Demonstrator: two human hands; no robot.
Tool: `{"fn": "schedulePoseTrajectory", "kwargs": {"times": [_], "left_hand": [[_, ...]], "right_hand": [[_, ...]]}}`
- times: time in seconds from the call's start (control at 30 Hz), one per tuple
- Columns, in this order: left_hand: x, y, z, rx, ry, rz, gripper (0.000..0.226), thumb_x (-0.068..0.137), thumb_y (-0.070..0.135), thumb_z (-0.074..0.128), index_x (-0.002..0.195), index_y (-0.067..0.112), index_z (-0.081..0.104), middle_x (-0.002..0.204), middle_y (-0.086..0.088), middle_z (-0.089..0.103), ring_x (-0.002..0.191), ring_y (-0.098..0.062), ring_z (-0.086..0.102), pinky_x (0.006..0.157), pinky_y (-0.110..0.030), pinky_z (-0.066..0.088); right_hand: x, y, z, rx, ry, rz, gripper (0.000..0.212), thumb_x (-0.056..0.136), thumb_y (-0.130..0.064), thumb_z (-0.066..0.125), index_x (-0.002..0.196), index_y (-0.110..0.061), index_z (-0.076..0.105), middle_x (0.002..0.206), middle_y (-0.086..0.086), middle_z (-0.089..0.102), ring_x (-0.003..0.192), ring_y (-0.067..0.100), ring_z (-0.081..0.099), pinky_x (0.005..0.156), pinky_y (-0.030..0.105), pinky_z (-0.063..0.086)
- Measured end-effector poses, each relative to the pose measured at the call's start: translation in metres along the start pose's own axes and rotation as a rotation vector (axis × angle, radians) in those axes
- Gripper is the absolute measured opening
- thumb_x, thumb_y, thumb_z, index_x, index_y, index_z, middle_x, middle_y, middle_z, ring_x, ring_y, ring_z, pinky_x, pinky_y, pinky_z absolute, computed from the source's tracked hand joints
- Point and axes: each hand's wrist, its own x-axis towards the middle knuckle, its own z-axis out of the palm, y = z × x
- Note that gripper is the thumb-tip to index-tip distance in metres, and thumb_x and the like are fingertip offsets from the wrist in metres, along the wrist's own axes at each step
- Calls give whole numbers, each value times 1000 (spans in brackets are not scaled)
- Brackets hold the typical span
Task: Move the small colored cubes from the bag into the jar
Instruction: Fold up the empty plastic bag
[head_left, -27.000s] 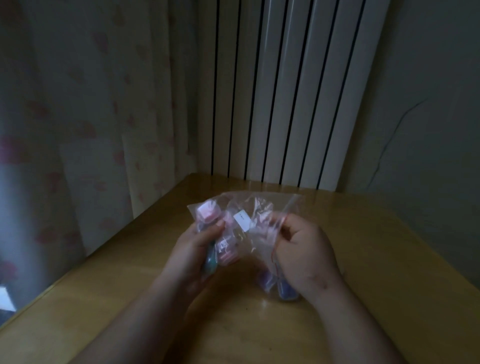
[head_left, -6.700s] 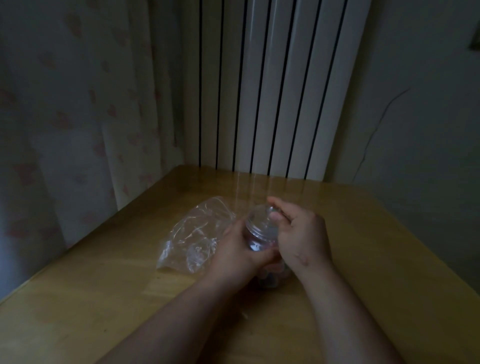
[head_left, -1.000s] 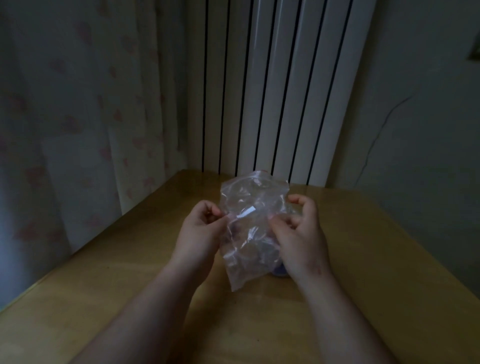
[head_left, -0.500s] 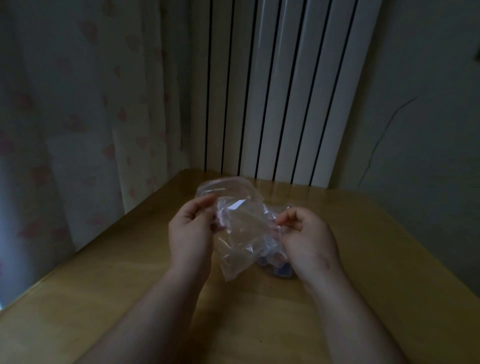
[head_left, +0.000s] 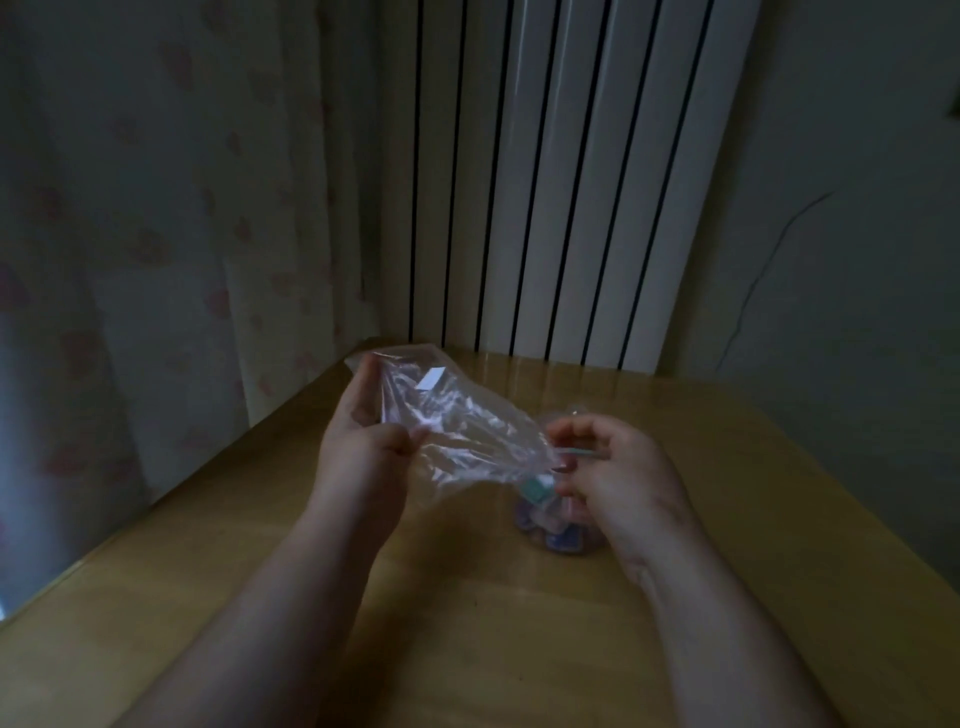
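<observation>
- A wooden table (head_left: 779, 545) is filling the lower view, catching a dull sheen in dim light.
- Behind the table, a white ribbed radiator (head_left: 561, 182) is standing upright.
- Left of the table, a pink-patterned curtain (head_left: 156, 218) is hanging.
- Right of the table, a plain wall (head_left: 872, 156) is showing a thin crack (head_left: 753, 291).

Probably a home room, dim: patterned curtain (head_left: 156, 249), white radiator (head_left: 561, 176), wooden table (head_left: 467, 623).

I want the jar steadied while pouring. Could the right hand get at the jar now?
Probably, but not freely: the right hand is just above the jar, yet it pinches the bag, so it would need to let go first.
</observation>
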Motion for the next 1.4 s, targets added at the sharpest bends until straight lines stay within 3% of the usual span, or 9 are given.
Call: {"fn": "schedulePoseTrajectory", "kwargs": {"times": [0.13, 0.23, 0.33, 0.5, 0.63, 0.77, 0.87, 1.13, 1.4], "left_hand": [[2, -3, -5, 52, -79, -20, 91, 77, -30, 36, 148, 26, 43, 141, 11, 51, 118, -22, 57, 74, -24, 58], [-2, -6, -3, 32, -209, -61, 96, 66, -27, 45, 146, 26, 47, 146, -3, 51, 117, -31, 63, 72, -30, 58], [-1, -9, -2, -5, -318, -85, 96, 57, -18, 53, 143, 24, 50, 134, -8, 59, 99, -29, 72, 71, -36, 60], [-3, -12, -1, 87, -315, -32, 74, 62, 8, 52, 131, 35, 60, 136, 1, 59, 121, -29, 59, 101, -53, 49], [0, -14, -1, 38, -304, -62, 59, 72, 2, 55, 127, 22, 61, 123, -7, 67, 106, -29, 69, 87, -44, 58], [-1, -15, 0, 157, -209, -75, 33, 82, -17, 52, 94, 9, 68, 99, -13, 68, 74, -25, 65, 68, -35, 56], [-1, -13, -1, 161, -212, -81, 53, 81, -20, 51, 115, 15, 71, 116, -8, 69, 97, -32, 71, 85, -47, 58], [-1, -12, -1, 26, -289, -53, 88, 63, -25, 43, 132, 26, 60, 128, 0, 67, 109, -24, 69, 80, -37, 59], [-4, -8, 0, 228, -269, -18, 47, 80, -21, 57, 107, 16, 66, 122, -13, 61, 105, -31, 67, 81, -38, 58]], "right_hand": [[-2, 0, 2, 109, -11, -9, 15, 80, -15, 58, 85, -25, 67, 89, 14, 72, 75, 34, 69, 63, 50, 55], [-4, 0, 4, 115, -9, -35, 9, 89, -36, 55, 93, -37, 62, 97, 3, 71, 87, 24, 71, 78, 52, 58], [-5, 1, 6, 125, -62, -8, 17, 94, -22, 54, 98, -36, 62, 101, -1, 70, 83, 18, 72, 70, 42, 61], [-6, -1, 5, 134, 21, -103, 32, 92, 3, 52, 94, -25, 67, 94, -3, 72, 71, 9, 63, 57, 20, 48], [-5, -1, 4, 109, 57, -165, 37, 91, 4, 50, 92, -30, 66, 99, -8, 70, 72, 5, 61, 54, 16, 45], [-6, -2, 2, 96, 32, -169, 53, 83, 17, 48, 96, -30, 67, 102, -11, 68, 84, 5, 67, 54, 14, 49], [-4, -1, 1, 95, 20, -162, 57, 83, 17, 50, 102, -34, 67, 108, -10, 67, 90, 5, 67, 61, 20, 54], [-3, 0, 1, 92, 34, -187, 66, 84, 18, 48, 115, -38, 64, 114, -9, 63, 99, 7, 63, 61, 15, 53], [1, 3, -4, 69, 146, -242, 44, 89, 6, 56, 82, -36, 69, 93, -7, 73, 83, 9, 71, 70, 21, 55]]}}
